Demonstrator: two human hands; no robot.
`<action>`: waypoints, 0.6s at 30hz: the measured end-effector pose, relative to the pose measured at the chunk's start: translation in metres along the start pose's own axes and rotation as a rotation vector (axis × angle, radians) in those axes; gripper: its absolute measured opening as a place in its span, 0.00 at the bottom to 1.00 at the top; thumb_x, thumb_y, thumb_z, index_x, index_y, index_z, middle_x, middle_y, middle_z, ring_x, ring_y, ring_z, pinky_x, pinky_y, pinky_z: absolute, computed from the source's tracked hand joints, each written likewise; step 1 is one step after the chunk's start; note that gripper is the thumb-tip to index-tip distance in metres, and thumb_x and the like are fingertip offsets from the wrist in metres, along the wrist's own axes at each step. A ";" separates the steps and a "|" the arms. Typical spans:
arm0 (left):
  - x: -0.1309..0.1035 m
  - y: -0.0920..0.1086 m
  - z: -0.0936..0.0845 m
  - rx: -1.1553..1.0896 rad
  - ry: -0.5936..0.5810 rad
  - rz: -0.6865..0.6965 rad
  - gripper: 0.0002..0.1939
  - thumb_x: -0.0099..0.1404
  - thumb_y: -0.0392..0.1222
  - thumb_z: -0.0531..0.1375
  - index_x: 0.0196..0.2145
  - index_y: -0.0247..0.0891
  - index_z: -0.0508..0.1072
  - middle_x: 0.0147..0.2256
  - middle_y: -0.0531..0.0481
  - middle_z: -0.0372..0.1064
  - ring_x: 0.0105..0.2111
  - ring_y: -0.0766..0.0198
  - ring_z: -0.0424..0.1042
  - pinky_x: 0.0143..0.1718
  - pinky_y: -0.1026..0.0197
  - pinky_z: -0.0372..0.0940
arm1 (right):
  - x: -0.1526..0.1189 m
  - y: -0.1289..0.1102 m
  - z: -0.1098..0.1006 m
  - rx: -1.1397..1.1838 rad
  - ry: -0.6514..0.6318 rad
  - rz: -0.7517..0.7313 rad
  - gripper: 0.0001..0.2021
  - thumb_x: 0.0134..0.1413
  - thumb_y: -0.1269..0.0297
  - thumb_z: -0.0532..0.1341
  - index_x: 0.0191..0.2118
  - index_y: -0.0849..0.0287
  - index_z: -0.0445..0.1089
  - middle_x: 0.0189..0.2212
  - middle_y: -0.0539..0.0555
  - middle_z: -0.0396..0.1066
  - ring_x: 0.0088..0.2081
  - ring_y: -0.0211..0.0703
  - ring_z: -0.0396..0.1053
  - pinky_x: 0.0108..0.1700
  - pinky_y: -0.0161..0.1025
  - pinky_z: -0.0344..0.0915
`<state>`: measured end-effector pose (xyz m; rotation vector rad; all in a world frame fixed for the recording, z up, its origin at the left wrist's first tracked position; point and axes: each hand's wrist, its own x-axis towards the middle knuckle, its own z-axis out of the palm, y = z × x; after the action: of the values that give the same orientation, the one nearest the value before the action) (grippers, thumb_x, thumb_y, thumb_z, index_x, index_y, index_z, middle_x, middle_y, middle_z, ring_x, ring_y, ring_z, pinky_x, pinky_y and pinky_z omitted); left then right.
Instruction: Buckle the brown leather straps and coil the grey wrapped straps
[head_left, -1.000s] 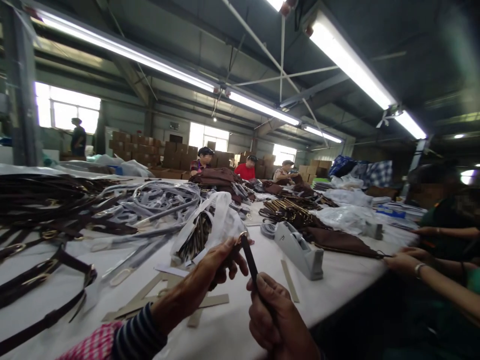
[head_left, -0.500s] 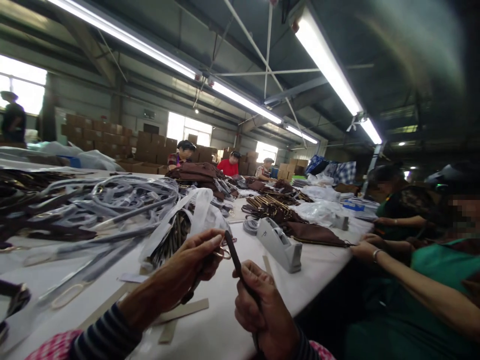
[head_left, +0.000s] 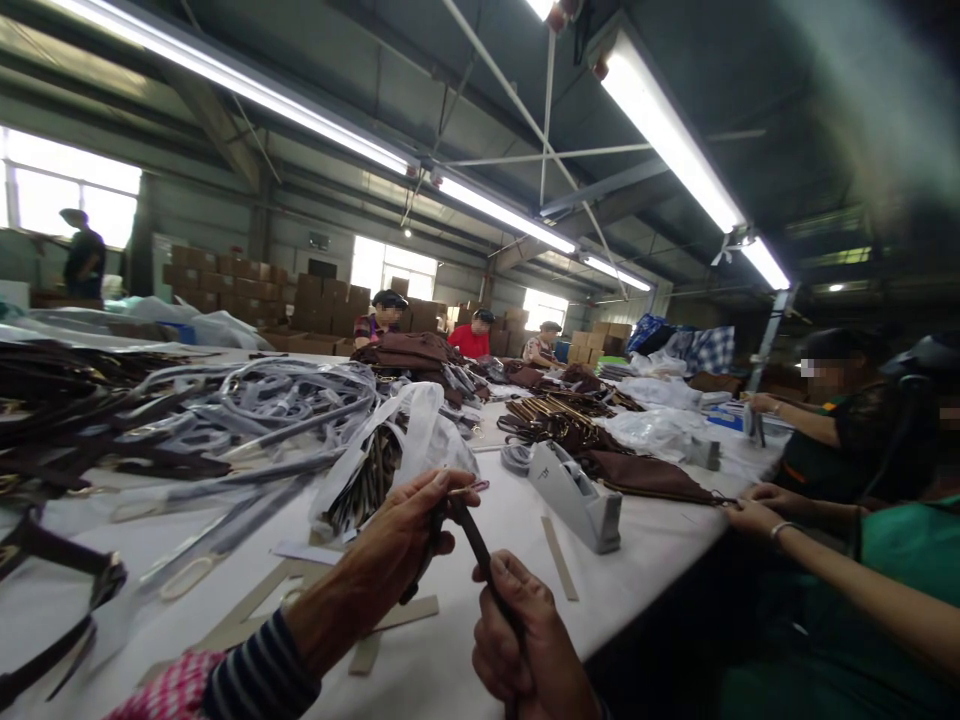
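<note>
A narrow dark strap (head_left: 472,535) runs between my two hands above the white table. My left hand (head_left: 379,555) pinches its upper end between thumb and fingers, where a small metal ring (head_left: 466,490) shows edge-on. More dark strap hangs below those fingers. Lower down, my right hand (head_left: 525,630) is closed around the strap, thumb on top. Behind my left hand stands a clear plastic bag (head_left: 424,430) holding dark and grey strips. Flat grey-beige strips (head_left: 409,612) lie on the table beneath my left wrist.
A grey tape dispenser (head_left: 574,500) stands beyond my right hand. Plastic-wrapped straps (head_left: 292,395) and dark straps are heaped at left. Brown bags (head_left: 409,350) lie further back. At right, a co-worker's hands (head_left: 754,510) hold a brown pouch (head_left: 652,475) near the table edge (head_left: 675,590).
The view has swung slightly left. The ring, seen as an open loop before, now lies nearly edge-on at the strap's end. Both hands keep their hold.
</note>
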<state>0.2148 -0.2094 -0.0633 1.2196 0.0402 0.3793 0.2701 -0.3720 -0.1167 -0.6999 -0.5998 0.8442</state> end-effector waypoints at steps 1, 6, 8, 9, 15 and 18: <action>-0.001 -0.003 0.002 0.002 -0.005 -0.016 0.25 0.61 0.64 0.66 0.47 0.44 0.79 0.44 0.45 0.76 0.39 0.60 0.71 0.32 0.64 0.62 | 0.003 0.001 0.002 0.001 0.019 -0.016 0.17 0.57 0.50 0.71 0.33 0.57 0.67 0.10 0.38 0.56 0.10 0.26 0.38 0.11 0.26 0.45; -0.002 -0.026 0.011 0.039 -0.037 -0.087 0.23 0.61 0.61 0.68 0.46 0.43 0.80 0.42 0.45 0.76 0.33 0.63 0.70 0.31 0.64 0.59 | 0.019 0.004 0.013 -0.047 0.148 -0.056 0.24 0.49 0.45 0.72 0.30 0.55 0.61 0.10 0.37 0.55 0.11 0.25 0.38 0.12 0.26 0.42; -0.001 -0.028 0.010 0.158 -0.067 -0.041 0.21 0.61 0.58 0.69 0.45 0.41 0.81 0.37 0.48 0.74 0.28 0.66 0.64 0.28 0.64 0.56 | 0.022 0.003 0.013 -0.113 0.193 -0.061 0.23 0.49 0.45 0.71 0.34 0.56 0.63 0.12 0.38 0.57 0.12 0.25 0.39 0.13 0.26 0.41; -0.001 -0.028 0.009 0.221 -0.078 -0.001 0.21 0.62 0.58 0.69 0.44 0.40 0.81 0.36 0.48 0.73 0.27 0.67 0.61 0.28 0.64 0.55 | 0.023 0.002 0.011 -0.157 0.211 -0.064 0.22 0.51 0.46 0.70 0.37 0.57 0.64 0.13 0.39 0.59 0.12 0.26 0.41 0.13 0.26 0.40; -0.003 -0.021 0.005 0.330 -0.142 0.042 0.20 0.62 0.59 0.68 0.41 0.39 0.79 0.26 0.53 0.65 0.21 0.70 0.53 0.21 0.65 0.47 | 0.018 -0.012 0.005 -0.307 0.267 -0.174 0.28 0.58 0.43 0.66 0.54 0.58 0.63 0.22 0.45 0.67 0.16 0.29 0.52 0.17 0.26 0.42; -0.011 -0.017 0.010 0.238 -0.288 -0.007 0.20 0.62 0.56 0.68 0.42 0.38 0.77 0.23 0.54 0.66 0.18 0.71 0.53 0.19 0.66 0.45 | 0.019 -0.017 0.003 -0.322 0.238 -0.170 0.31 0.56 0.36 0.66 0.51 0.59 0.67 0.24 0.47 0.68 0.20 0.32 0.60 0.19 0.26 0.49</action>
<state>0.2118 -0.2271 -0.0775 1.4995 -0.1627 0.1928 0.2858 -0.3639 -0.0980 -1.0111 -0.5765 0.5007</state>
